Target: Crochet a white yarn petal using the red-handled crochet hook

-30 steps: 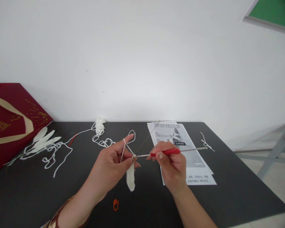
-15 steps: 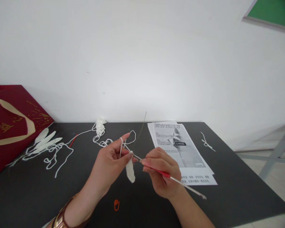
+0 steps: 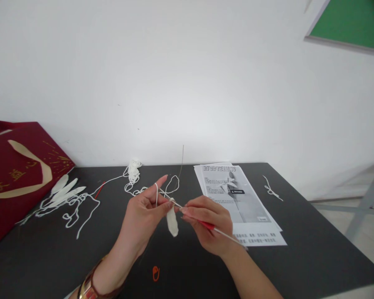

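Note:
My left hand (image 3: 143, 216) pinches a small white crocheted petal (image 3: 172, 223) near its top, between thumb and fingers. White yarn (image 3: 156, 195) runs over the raised index finger, and a loose loop stands beyond it. A thin wire (image 3: 181, 160) sticks up from the work. In my right hand (image 3: 207, 222) is a crochet hook (image 3: 208, 225) with a red grip, its tip at the top edge of the petal. The hook's rear end slants down to the right over the paper. The stitch at the tip is too small to make out.
A white yarn bundle (image 3: 134, 171) lies by the wall. Finished white petals (image 3: 64, 192) with loose tails rest by a dark red bag (image 3: 21, 174). An orange stitch marker (image 3: 156, 273) lies in front, printed sheets (image 3: 258, 211) at right, and a yarn scrap (image 3: 272, 191) farther right.
The hook's rear end has swung toward the left and up slightly as my right hand turned. The wire now stands more upright. The whole view has shifted a little.

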`<state>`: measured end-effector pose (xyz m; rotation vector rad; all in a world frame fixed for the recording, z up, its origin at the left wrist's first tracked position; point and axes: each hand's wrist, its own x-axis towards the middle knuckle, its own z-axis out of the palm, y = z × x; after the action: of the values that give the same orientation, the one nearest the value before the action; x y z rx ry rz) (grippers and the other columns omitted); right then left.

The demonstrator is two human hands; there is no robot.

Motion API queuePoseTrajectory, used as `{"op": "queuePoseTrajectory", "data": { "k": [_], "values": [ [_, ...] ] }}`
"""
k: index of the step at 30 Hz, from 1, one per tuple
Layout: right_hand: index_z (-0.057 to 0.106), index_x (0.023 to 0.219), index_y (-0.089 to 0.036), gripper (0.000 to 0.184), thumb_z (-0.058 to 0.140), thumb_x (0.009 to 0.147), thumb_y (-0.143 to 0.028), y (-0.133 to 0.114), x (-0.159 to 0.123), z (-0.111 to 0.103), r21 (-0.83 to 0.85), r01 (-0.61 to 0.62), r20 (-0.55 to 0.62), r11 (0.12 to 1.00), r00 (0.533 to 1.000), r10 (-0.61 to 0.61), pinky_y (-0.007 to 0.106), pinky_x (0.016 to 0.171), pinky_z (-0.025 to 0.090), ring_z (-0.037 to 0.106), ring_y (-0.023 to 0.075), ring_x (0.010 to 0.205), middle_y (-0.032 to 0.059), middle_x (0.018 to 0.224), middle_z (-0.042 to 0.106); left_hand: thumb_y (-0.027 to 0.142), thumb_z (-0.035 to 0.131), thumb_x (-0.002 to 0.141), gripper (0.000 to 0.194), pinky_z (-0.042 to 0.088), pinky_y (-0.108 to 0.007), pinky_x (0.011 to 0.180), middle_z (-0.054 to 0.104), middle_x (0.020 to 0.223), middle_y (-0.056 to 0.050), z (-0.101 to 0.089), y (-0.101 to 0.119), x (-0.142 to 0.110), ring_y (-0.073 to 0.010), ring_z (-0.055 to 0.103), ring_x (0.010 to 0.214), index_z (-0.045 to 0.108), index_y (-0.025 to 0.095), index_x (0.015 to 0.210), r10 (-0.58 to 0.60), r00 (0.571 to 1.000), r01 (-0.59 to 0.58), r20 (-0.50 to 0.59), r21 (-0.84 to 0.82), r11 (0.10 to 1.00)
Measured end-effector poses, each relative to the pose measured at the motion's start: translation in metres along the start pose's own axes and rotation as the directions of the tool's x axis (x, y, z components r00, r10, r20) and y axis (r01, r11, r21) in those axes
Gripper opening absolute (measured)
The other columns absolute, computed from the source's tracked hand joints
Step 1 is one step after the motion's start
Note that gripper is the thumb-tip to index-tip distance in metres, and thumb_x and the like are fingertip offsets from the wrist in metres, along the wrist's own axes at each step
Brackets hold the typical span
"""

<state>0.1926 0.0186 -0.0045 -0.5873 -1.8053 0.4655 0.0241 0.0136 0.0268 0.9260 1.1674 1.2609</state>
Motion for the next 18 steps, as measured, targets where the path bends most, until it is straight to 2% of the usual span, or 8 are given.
{"op": "queuePoseTrajectory", "data": {
  "k": [4,7,10,12,14,18],
  "values": [
    [0.075,0.095,-0.023,0.021,0.068,0.082,-0.01,0.005,0.004,-0.006,0.133,-0.136,-0.007,0.982,0.99,0.138,0.029,0.06,0.056,0.07,0.0182,0.072,0.0077,0.086,0.075,0.017,0.081,0.066,0.081,0.048,-0.025,0.064,0.065,0.059,0.005,-0.002,0.0,0.0,-0.0154,0.066,0.062,0.048,0.01,0.14,-0.019,0.999,0.021,0.035,-0.065,0.998],
    [0.075,0.096,-0.022,0.021,0.068,0.081,-0.009,0.009,0.003,-0.009,0.178,-0.118,0.002,0.977,0.993,0.12,0.028,0.061,0.057,0.071,0.0177,0.073,0.0078,0.088,0.075,0.014,0.082,0.066,0.078,0.045,-0.02,0.055,0.063,0.058,0.005,-0.008,-0.003,0.004,-0.0125,0.065,0.057,0.051,0.014,0.137,-0.058,0.993,0.074,0.099,-0.171,0.983],
    [0.074,0.1,-0.022,0.026,0.066,0.083,-0.005,0.008,0.001,-0.009,0.201,-0.091,0.018,0.975,0.996,0.09,0.026,0.062,0.058,0.07,0.0163,0.075,0.0089,0.093,0.073,0.009,0.081,0.064,0.07,0.047,-0.019,0.054,0.065,0.061,0.003,-0.016,-0.006,0.008,-0.0139,0.068,0.06,0.059,0.016,0.13,-0.145,0.967,0.2,0.21,-0.27,0.942],
    [0.073,0.104,-0.021,0.029,0.064,0.083,-0.003,0.005,-0.001,-0.007,0.171,-0.042,0.02,0.984,0.999,0.04,0.026,0.064,0.058,0.069,0.016,0.077,0.0092,0.095,0.072,0.006,0.081,0.063,0.062,0.049,-0.02,0.055,0.066,0.063,0.002,-0.02,-0.006,0.011,-0.0142,0.068,0.06,0.065,0.015,0.122,-0.205,0.939,0.288,0.276,-0.303,0.908],
    [0.07,0.11,-0.022,0.034,0.062,0.084,-0.001,0.003,-0.003,-0.005,0.086,0.069,0.026,0.994,0.997,-0.072,0.028,0.068,0.059,0.068,0.017,0.082,0.0094,0.096,0.072,0.005,0.081,0.063,0.056,0.049,-0.019,0.054,0.067,0.063,0.0,-0.023,-0.005,0.014,-0.0127,0.067,0.057,0.069,0.013,0.117,-0.236,0.92,0.335,0.314,-0.31,0.89],
    [0.062,0.122,-0.016,0.031,0.052,0.093,-0.011,0.003,-0.005,-0.006,-0.108,0.297,0.121,0.949,0.951,-0.284,0.035,0.075,0.059,0.066,0.0212,0.092,0.0134,0.099,0.071,0.006,0.082,0.063,0.054,0.046,-0.018,0.051,0.068,0.062,0.0,-0.023,-0.003,0.014,-0.0091,0.061,0.051,0.07,0.013,0.115,-0.204,0.927,0.293,0.314,-0.266,0.918]
  ]
}}
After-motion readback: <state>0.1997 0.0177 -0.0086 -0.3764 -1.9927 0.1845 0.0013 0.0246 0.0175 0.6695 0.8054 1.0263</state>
